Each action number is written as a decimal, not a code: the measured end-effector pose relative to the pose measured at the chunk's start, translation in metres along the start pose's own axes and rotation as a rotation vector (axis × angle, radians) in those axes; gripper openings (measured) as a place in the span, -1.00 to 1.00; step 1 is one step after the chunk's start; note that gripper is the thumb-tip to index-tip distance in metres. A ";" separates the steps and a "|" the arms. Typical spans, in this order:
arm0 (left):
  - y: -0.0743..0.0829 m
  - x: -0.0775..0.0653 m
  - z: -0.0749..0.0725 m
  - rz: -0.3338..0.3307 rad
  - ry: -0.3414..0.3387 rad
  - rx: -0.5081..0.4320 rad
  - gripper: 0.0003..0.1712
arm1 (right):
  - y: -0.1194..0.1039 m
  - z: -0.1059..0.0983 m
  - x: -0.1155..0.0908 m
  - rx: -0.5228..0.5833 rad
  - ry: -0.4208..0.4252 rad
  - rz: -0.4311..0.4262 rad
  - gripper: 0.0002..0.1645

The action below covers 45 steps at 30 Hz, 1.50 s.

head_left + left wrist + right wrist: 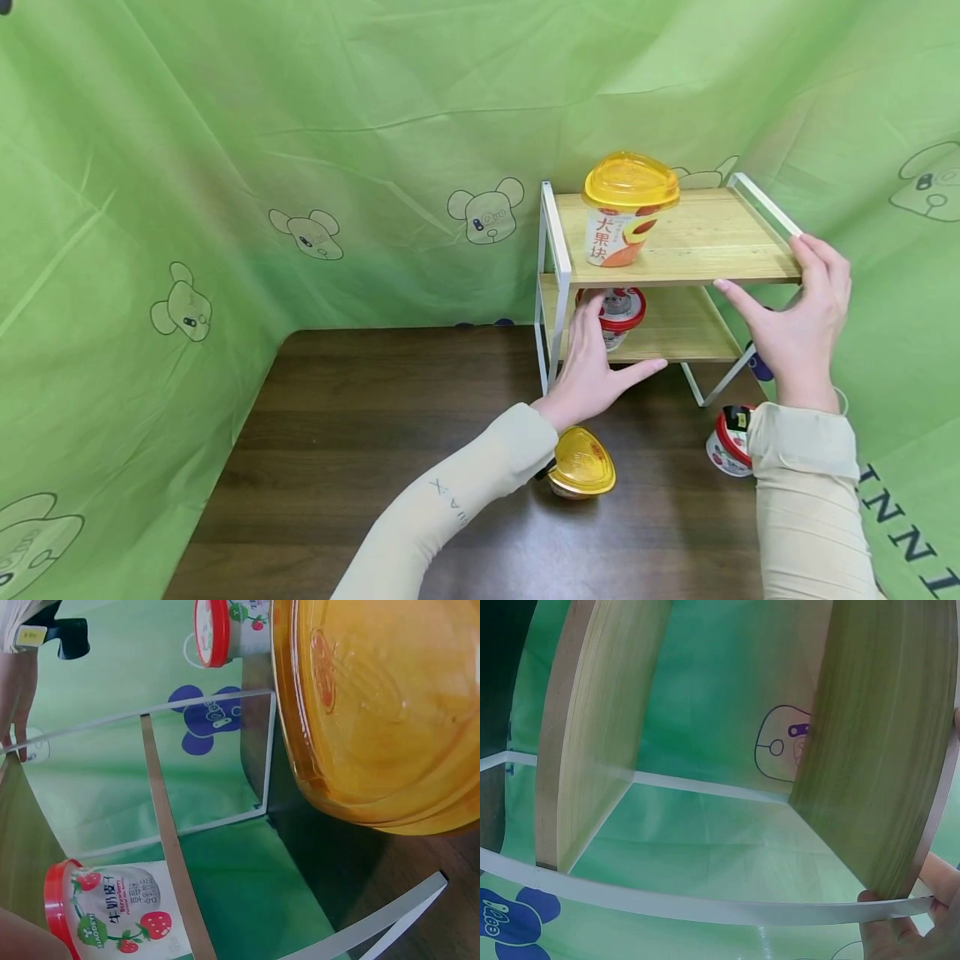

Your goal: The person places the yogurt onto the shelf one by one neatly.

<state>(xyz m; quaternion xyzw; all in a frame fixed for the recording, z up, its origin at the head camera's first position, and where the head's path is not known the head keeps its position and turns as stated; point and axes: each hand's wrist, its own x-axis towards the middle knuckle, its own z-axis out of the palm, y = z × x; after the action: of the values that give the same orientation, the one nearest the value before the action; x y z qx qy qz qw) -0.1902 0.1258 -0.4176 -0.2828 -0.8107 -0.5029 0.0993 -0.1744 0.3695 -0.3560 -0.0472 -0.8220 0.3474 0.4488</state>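
Red-lidded tub (pixel 622 308) low on shelf rack (pixel 720 237), right of centre; left hand (pixel 591 367) beside it, thumb spread wide (contact unclear); right hand (pixel 808 321) gripping the rack's upper corner, far right. Looks like positioning; probably calls next for easing the left hand clear.

The upper shelf (pixel 720 237) holds a cup (pixel 628 198), the lower shelf (pixel 682 325) a tub (pixel 622 310).

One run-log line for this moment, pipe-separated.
left hand: beside red-lidded cup, lower shelf, contact unclear | right hand: grips top shelf, front right corner | on top: yellow-lidded cup
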 end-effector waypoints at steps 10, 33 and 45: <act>-0.002 -0.012 -0.005 0.054 -0.052 0.001 0.24 | -0.002 0.000 0.000 0.007 0.003 -0.018 0.02; -0.005 -0.017 -0.050 0.443 0.053 0.102 -0.01 | 0.007 0.001 0.000 0.000 0.000 -0.021 0.04; -0.002 -0.008 -0.072 0.615 0.181 0.176 -0.06 | 0.007 0.001 0.000 0.004 0.002 -0.020 0.04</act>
<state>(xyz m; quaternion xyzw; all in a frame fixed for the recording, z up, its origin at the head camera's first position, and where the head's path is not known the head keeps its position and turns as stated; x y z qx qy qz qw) -0.1943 0.0592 -0.3884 -0.4589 -0.7156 -0.4004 0.3421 -0.1774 0.3740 -0.3605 -0.0385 -0.8213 0.3444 0.4531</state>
